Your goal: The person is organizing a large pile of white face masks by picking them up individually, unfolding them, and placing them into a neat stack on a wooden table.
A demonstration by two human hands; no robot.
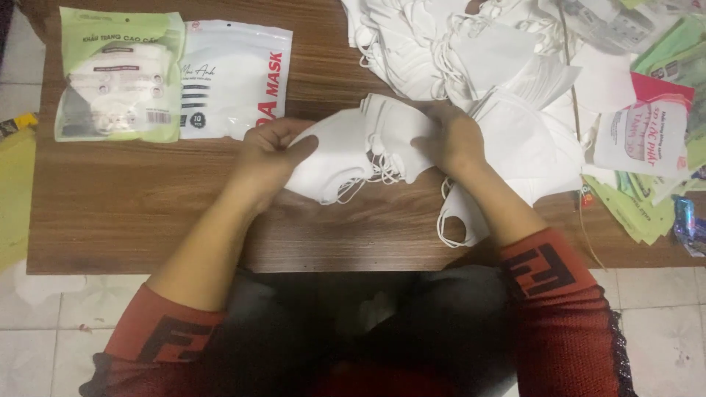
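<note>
Currently left hand (268, 158) and right hand (452, 140) both grasp a small stack of white folded fabric masks (364, 151); keep edges aligned, ear loops untangled.

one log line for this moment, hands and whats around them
left hand: holds stack of white face masks | right hand: holds same stack | loose mask pile: behind | two mask packets: on wooden table

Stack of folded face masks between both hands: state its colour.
Plain white stack of folded face masks, ear loops included; the head view shows it.
</note>
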